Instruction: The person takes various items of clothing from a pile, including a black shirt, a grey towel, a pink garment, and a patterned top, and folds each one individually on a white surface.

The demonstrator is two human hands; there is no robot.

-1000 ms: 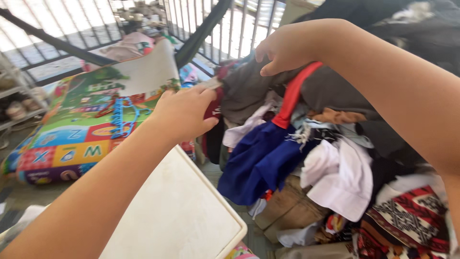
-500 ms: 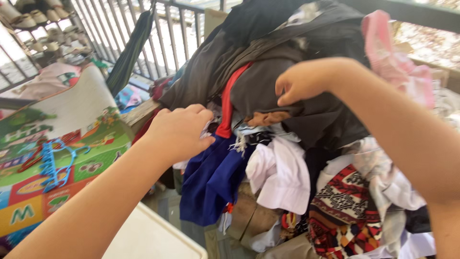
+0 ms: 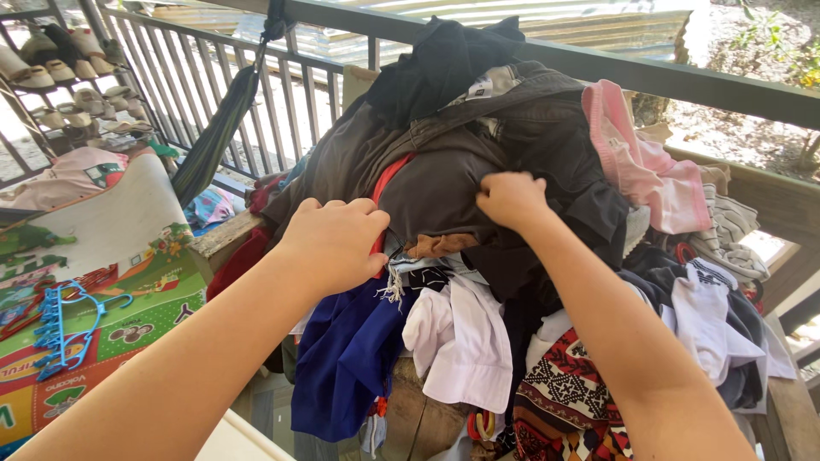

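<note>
A tall pile of clothes leans against a metal railing. My left hand is closed on the edge of a dark brown garment with a red strip, just above a blue cloth. Further right on the same dark brown garment, my right hand presses with its fingers curled into the fabric. A white shirt and a red patterned cloth hang below my hands. A pink garment lies at the pile's upper right.
A colourful play mat with blue hangers on it stands rolled at the left. Shoes sit on a rack at the far left. A white table corner shows at the bottom edge.
The view has swung right and up onto the pile. Both hands have moved onto the dark brown garment, the right one lowering from above to grip its fabric.
</note>
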